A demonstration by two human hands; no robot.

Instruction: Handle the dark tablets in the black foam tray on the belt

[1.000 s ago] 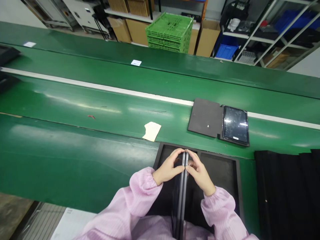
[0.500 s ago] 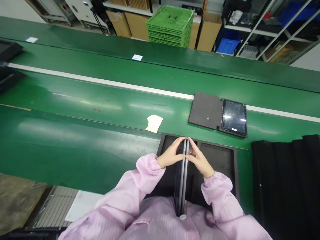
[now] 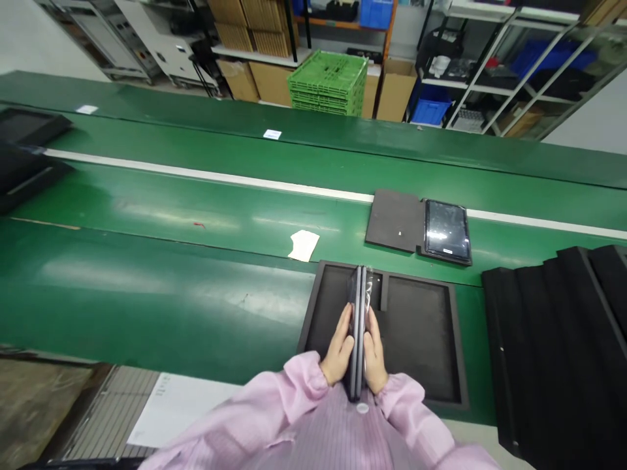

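Two upright tablets (image 3: 359, 326) stood clasped between left hand (image 3: 339, 349) and right hand (image 3: 374, 352); the hands apparently had slid from the tablets' 12 o'clock end toward 6.

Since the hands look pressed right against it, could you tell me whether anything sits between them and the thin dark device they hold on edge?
Nothing visible: the left hand and right hand press directly on the device.

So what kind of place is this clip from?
Most likely an electronics assembly or packing line: a long green conveyor belt, a tablet in an open folio case lying on it, and shelving with a stack of green plastic crates and cardboard boxes behind.
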